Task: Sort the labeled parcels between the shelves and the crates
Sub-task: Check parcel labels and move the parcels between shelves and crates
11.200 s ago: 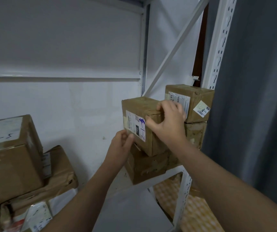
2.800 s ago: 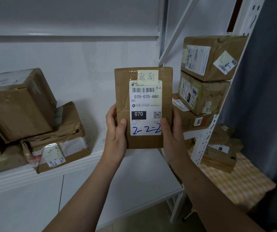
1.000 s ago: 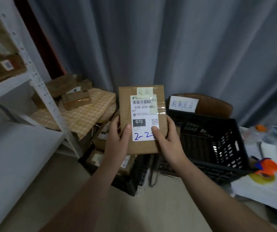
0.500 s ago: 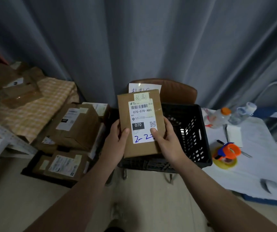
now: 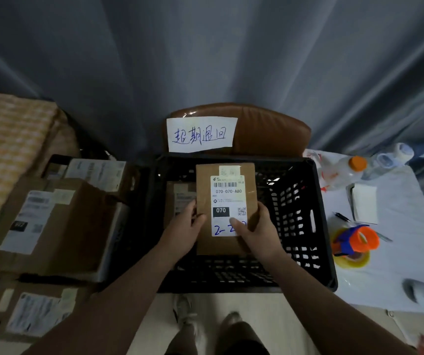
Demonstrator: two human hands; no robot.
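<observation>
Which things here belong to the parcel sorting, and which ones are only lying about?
Job: the labeled parcel, held by left hand and right hand; black crate; another parcel inside it; paper sign behind; boxes on the left.
Lying about: tape dispenser, orange-capped bottle, pen, white pad.

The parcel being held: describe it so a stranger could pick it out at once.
Find the black crate in front of the brown chair back with the handwritten sign. Over it, the left hand and right hand hold a flat brown parcel. Unlike the parcel lying in the crate beside it, its white label reads 070-070-A80 with blue handwriting below.
</observation>
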